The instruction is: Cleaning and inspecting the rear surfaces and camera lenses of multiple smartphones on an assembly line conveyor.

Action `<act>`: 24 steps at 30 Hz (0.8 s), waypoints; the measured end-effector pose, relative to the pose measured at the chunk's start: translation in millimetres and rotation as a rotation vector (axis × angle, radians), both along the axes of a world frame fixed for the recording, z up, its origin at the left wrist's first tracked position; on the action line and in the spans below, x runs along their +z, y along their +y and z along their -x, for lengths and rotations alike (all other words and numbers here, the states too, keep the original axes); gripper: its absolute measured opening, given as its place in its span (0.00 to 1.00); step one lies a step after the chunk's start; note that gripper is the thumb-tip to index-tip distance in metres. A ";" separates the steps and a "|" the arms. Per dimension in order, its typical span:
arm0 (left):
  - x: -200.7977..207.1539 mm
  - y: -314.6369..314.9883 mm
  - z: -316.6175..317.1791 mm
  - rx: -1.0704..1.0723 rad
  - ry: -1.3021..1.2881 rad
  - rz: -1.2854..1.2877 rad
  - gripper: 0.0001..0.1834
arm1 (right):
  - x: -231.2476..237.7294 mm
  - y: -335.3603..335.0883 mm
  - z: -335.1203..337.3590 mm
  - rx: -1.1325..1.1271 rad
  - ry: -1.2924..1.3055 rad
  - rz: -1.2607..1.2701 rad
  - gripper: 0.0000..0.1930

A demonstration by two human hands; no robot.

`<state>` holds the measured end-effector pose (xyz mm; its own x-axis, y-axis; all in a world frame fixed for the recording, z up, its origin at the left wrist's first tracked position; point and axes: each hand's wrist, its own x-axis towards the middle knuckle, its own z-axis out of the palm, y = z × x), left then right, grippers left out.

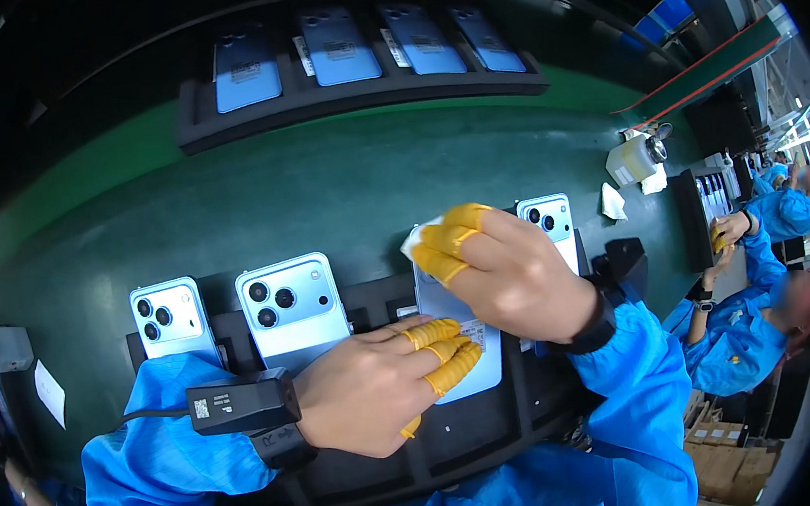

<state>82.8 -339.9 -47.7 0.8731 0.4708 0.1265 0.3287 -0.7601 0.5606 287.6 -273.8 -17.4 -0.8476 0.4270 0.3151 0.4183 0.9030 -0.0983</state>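
Note:
My right hand (514,267), with yellow finger cots on its fingertips, pinches a white wiping cloth (411,244) over the upper end of a light-blue smartphone (437,301). That end is mostly hidden by the hand. Across the same phone's lower left part lie the fingers of my left hand (370,393), also in yellow cots and stretched out. The phone lies back side up in a black foam tray (387,469). To the left, two more phones, a nearer one (300,331) and an outer one (175,319), show their camera bumps. Another phone (559,228) sits to the right, partly behind my right hand.
A second foam tray (362,108) with several blue phones stands at the far side of the green bench (321,193). At the right are a pump bottle (632,163) and a crumpled white cloth (613,202). Co-workers in blue work farther right; one sleeve shows far left.

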 end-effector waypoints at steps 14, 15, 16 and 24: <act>0.1 -2.3 1.4 -0.009 -0.004 -0.020 0.35 | -5.3 -1.2 5.5 -0.016 0.067 -0.070 0.20; 0.7 -4.2 1.5 -0.014 0.013 -0.017 0.35 | -4.0 -3.1 3.0 -0.007 0.068 -0.063 0.20; 0.4 -5.2 2.4 -0.006 0.013 -0.011 0.35 | -0.7 -7.7 -3.5 -0.040 0.042 -0.043 0.20; 0.5 -5.0 -0.5 0.009 0.002 -0.022 0.31 | 9.0 -18.3 -11.9 -0.101 0.068 -0.082 0.13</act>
